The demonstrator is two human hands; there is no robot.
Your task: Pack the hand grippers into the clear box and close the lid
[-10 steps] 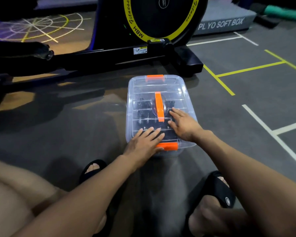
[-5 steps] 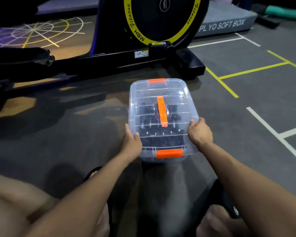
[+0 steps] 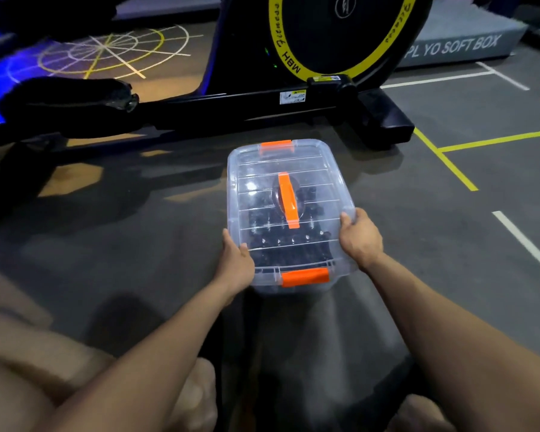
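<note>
Clear box lidded – left hand and right hand clasp its sides

Single head-worn wide-angle view, looking forward and steeply down from above the person's own forearms. The clear box on the grey floor sits near centre at arm's reach; an exercise machine fills the upper frame just beyond. Straight floor lines bow toward the edges.
</note>
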